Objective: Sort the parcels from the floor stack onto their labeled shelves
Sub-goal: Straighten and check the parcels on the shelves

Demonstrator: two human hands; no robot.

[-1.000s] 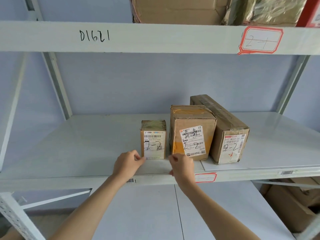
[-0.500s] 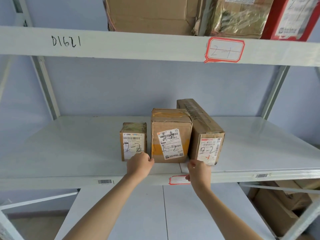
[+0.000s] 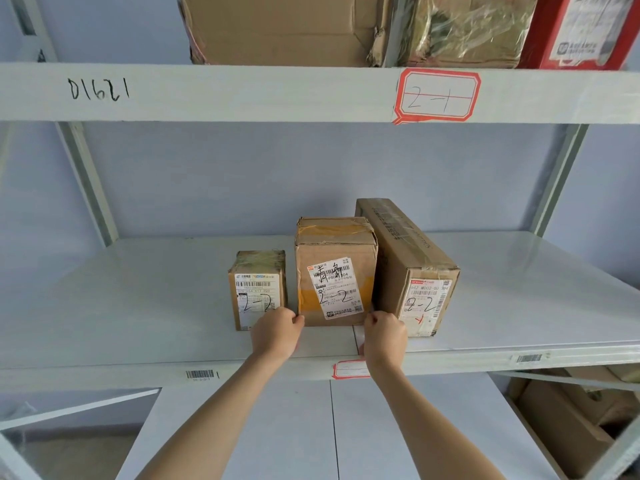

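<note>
We see the left hand [image 3: 277,336] with fingers [image 3: 296,319] curled at the lower left front corner of the middle parcel [image 3: 335,271], touching its edge; the right hand [image 3: 384,337] mirrors it at the lower right corner, fingers [image 3: 371,318] bent in against the cardboard; the two hands bracket the box from either side, but whether they truly grip it or only press on it we cannot tell; both forearms reach up from the near edge of the view.

The middle parcel stands upright on the middle shelf [image 3: 138,289], near its front edge, yellow tape across its face, a white label marked "2-2"; just left of it, a narrow gap between, the small parcel [image 3: 258,289], also marked "2-2", its lower right corner hidden by the left hand; touching the middle parcel on the right, the long parcel [image 3: 412,268], running toward the far wall, its end label reading "2-2".

On the shelf's front rail, a red-bordered tag [image 3: 349,370] between the wrists, its writing unreadable; a barcode sticker [image 3: 200,374] to the left.

Above, the upper shelf beam [image 3: 242,93] bears handwritten "D1621" and a red-bordered tag [image 3: 438,95] reading "2-1"; cardboard boxes [image 3: 287,29] and a red parcel [image 3: 585,29] sit on it; lower right, brown cartons [image 3: 568,420] below the shelf.
</note>
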